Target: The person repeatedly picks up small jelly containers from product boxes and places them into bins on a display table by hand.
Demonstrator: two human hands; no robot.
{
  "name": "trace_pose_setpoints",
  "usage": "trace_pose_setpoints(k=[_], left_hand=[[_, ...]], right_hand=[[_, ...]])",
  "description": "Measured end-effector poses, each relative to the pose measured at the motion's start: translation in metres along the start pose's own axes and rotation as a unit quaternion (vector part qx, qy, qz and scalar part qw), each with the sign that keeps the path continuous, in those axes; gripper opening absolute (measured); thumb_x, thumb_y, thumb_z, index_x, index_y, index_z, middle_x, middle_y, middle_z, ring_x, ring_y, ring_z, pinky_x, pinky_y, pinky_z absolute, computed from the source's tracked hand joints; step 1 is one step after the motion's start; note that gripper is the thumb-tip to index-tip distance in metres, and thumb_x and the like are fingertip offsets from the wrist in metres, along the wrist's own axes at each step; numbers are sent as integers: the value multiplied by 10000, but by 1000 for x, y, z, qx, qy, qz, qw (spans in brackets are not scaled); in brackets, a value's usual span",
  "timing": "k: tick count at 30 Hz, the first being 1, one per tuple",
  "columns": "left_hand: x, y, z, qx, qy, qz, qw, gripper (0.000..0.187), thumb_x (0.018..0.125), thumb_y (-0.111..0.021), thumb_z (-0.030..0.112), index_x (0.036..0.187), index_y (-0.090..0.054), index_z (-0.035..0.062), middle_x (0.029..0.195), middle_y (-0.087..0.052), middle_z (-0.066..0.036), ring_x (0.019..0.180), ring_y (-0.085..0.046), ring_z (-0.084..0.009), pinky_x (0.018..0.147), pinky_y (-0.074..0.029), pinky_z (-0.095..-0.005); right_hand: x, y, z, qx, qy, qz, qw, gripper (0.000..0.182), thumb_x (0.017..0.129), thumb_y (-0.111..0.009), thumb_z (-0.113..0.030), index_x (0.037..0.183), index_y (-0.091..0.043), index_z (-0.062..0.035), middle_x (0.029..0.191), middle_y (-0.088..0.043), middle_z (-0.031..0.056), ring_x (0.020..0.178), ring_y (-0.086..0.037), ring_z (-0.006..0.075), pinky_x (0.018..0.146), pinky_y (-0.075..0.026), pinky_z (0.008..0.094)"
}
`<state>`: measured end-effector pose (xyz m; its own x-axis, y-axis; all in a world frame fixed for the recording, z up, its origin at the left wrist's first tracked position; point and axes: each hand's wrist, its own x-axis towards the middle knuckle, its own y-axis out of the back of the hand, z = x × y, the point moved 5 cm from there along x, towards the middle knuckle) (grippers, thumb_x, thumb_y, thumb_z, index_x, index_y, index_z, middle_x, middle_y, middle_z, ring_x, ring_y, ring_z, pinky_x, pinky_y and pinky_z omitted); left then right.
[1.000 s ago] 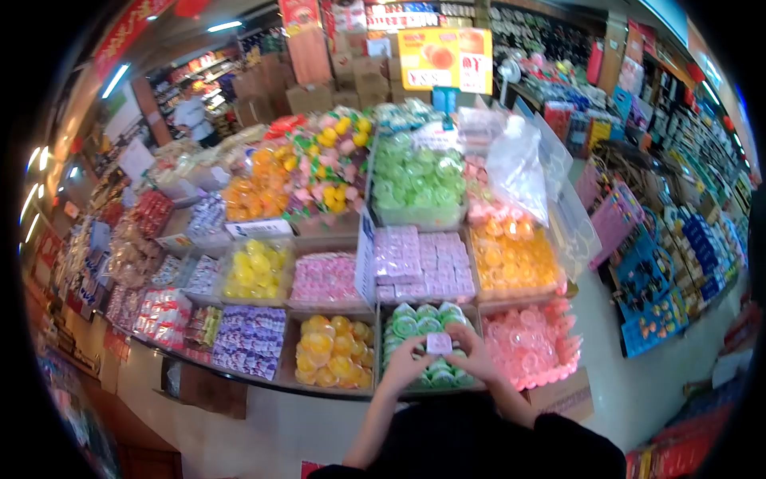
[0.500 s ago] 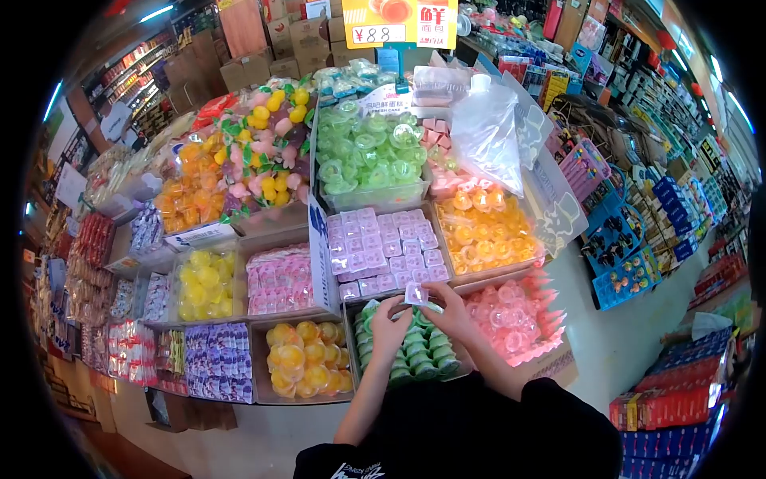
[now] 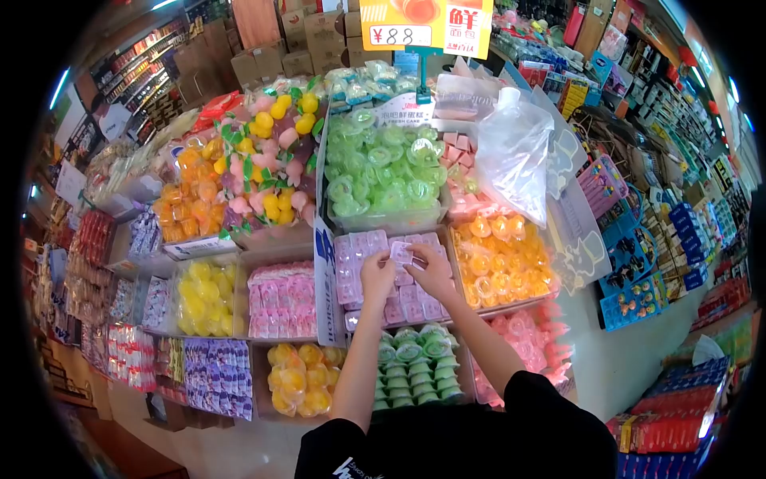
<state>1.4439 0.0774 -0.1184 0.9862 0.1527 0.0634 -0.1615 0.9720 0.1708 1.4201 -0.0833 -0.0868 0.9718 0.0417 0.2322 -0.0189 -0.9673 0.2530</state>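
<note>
Both my hands reach out over a box of purple jelly packets (image 3: 357,249) in the middle row of a shop display. Between them I hold one small purple packet (image 3: 401,253) just above the others. My left hand (image 3: 377,277) grips its left side and my right hand (image 3: 432,270) grips its right side. Below my forearms sits a box of green-lidded cups (image 3: 417,369).
Around it stand boxes of orange jelly cups (image 3: 503,263), pink packets (image 3: 280,299), yellow balls (image 3: 203,297), orange cups (image 3: 300,379) and green cups (image 3: 383,172). A clear plastic bag (image 3: 520,152) hangs at right. A price sign (image 3: 425,24) stands behind. Shelves of goods line the aisle at right.
My hands have carried the small packet away from over the green-lidded cups, forward to above the purple packet box. The view has tilted down and closer to the display.
</note>
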Motion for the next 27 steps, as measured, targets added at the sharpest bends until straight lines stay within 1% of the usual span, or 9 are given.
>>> trace_pose_setpoints(k=[3, 6, 10, 15, 18, 21, 22, 25, 27], left_hand=[[27, -4, 9, 48, 53, -35, 997, 263, 818, -603, 159, 1010, -697, 6, 897, -702, -175, 829, -686, -238, 754, -528, -334], [52, -16, -18, 93, 8, -18, 996, 265, 818, -593, 215, 964, -706, 24, 820, -703, -172, 787, -686, -300, 713, -520, -400], [60, -18, 1, 117, -30, 12, 993, 257, 806, -594, 234, 903, -703, 22, 832, -686, -208, 823, -672, -370, 723, -512, -442], [63, -19, 3, 141, -41, 6, 989, 264, 796, -594, 241, 808, -692, -4, 835, -676, -233, 820, -657, -396, 732, -514, -467], [63, -20, 3, 145, -27, -9, 989, 276, 790, -601, 261, 789, -691, 1, 819, -677, -224, 811, -656, -394, 738, -514, -478], [57, -19, 13, 130, -49, -27, 990, 272, 780, -613, 271, 784, -696, 12, 805, -681, -207, 805, -658, -386, 735, -514, -476], [56, -18, 16, 131, -22, -73, 988, 260, 774, -624, 267, 848, -702, 31, 846, -686, -197, 833, -662, -366, 751, -516, -460], [31, -4, 43, 145, -104, -24, 984, 267, 810, -639, 267, 929, -719, 41, 861, -697, -178, 807, -678, -321, 728, -523, -416], [-11, 10, 60, 74, -125, -46, 988, 286, 834, -631, 249, 1008, -696, 32, 915, -697, -168, 843, -675, -308, 757, -526, -392]], right_hand=[[32, -5, 26, -15, -18, -14, 1000, 400, 821, -683, -18, 1210, -593, -38, 1219, -584, 88, 1122, -592, 198, 955, -503, 301], [53, -10, 24, -117, -68, -53, 989, 388, 829, -662, -17, 1211, -600, -34, 1204, -603, 95, 1114, -596, 196, 931, -511, 306], [67, -20, 85, 126, -60, -9, 990, 445, 810, -695, -11, 1237, -573, -14, 1150, -641, 95, 1074, -618, 204, 926, -514, 315], [72, -22, 103, 70, -105, -23, 992, 418, 802, -704, -25, 1205, -594, -15, 1171, -630, 114, 1106, -600, 182, 927, -514, 319], [69, -13, 78, -131, -110, -51, 984, 375, 799, -719, -86, 1156, -633, -13, 1173, -630, 127, 1082, -607, 163, 895, -522, 303], [67, -17, 65, -84, -8, -18, 996, 378, 767, -725, -108, 1130, -658, -28, 1150, -637, 154, 1061, -623, 200, 897, -517, 338], [71, -17, 58, -137, 26, -20, 990, 391, 759, -713, -100, 1141, -655, -37, 1177, -617, 166, 1082, -608, 242, 918, -501, 362], [61, -9, 41, -284, 117, -28, 951, 439, 734, -677, -74, 1171, -646, -63, 1260, -558, 203, 1143, -562, 368, 984, -454, 435], [49, 10, 34, -268, 138, -15, 953, 442, 748, -657, -64, 1188, -622, -58, 1264, -539, 190, 1136, -563, 354, 945, -476, 408]])
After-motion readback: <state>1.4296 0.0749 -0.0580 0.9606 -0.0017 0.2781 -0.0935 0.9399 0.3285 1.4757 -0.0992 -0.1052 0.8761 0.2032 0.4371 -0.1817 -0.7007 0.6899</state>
